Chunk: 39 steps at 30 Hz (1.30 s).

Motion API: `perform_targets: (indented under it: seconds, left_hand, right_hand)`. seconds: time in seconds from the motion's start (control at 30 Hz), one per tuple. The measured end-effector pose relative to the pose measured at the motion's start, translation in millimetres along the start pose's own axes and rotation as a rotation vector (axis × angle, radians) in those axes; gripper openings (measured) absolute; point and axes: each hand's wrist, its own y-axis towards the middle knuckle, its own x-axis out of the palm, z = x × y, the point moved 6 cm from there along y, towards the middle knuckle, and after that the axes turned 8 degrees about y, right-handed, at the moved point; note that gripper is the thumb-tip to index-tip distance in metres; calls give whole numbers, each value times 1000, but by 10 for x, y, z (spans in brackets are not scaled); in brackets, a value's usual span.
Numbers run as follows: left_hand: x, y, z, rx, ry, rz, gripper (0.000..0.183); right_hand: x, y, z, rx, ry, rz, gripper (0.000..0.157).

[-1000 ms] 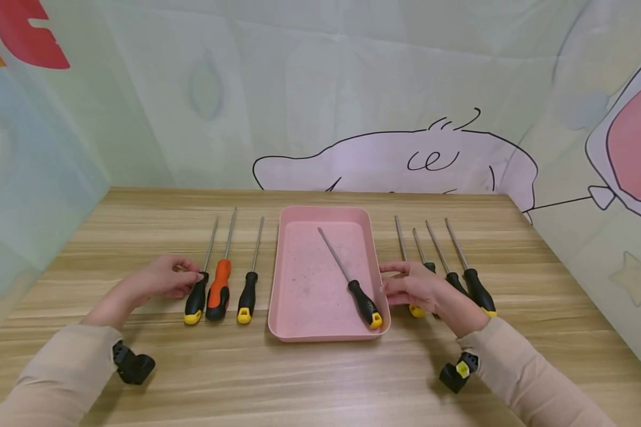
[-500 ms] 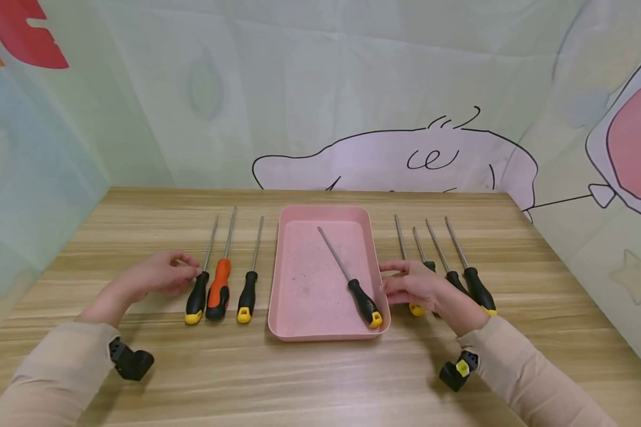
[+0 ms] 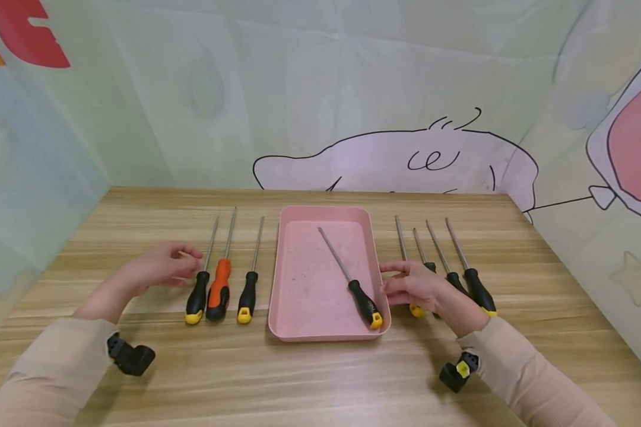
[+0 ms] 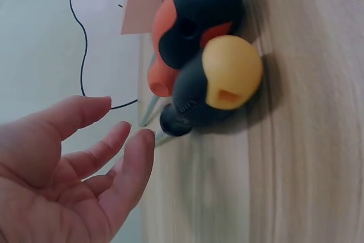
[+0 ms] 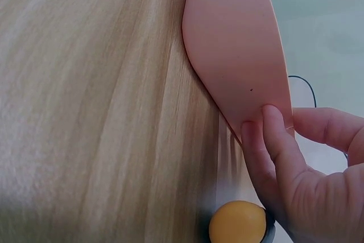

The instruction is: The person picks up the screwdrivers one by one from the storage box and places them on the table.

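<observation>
My left hand [image 3: 160,267], fingers loosely bent and holding nothing, hovers beside the leftmost screwdriver [image 3: 196,302], which has a black handle with a yellow end. In the left wrist view, its fingertips stand apart from the handle [image 4: 193,92]. An orange-and-black screwdriver [image 3: 220,287] and another black-and-yellow screwdriver [image 3: 247,296] lie to the right of it. My right hand [image 3: 419,287] touches the right side of the pink tray [image 3: 304,320]. In the right wrist view, two fingertips rest on the tray's outer wall [image 5: 239,49] and another finger is at the rim. One screwdriver [image 3: 364,302] lies slantwise inside the tray.
Several screwdrivers lie right of the tray, partly hidden by my right hand, among them a black-handled screwdriver [image 3: 479,290] at the far right. Everything rests on a wood-grain table [image 3: 310,379]. A printed cloth [image 3: 320,89] hangs behind it.
My left hand has drawn up and slightly away from the leftmost screwdriver's handle, its fingertips now nearer the shaft. The right hand, tray and screwdrivers stay in place.
</observation>
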Motion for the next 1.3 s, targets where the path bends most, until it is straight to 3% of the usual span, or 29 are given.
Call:
perform_targets:
  seconds: [0.6, 1.0, 1.3]
  left_hand:
    - [47, 94, 266, 13, -121, -23, 50]
    - [122, 183, 391, 29, -126, -18, 48]
    - [169, 233, 499, 14, -77, -6, 46]
  right_hand:
    - [6, -1, 5, -5, 11, -14, 59]
    - [4, 1, -1, 1, -5, 4, 58]
    - [11, -1, -10, -2, -6, 3, 58]
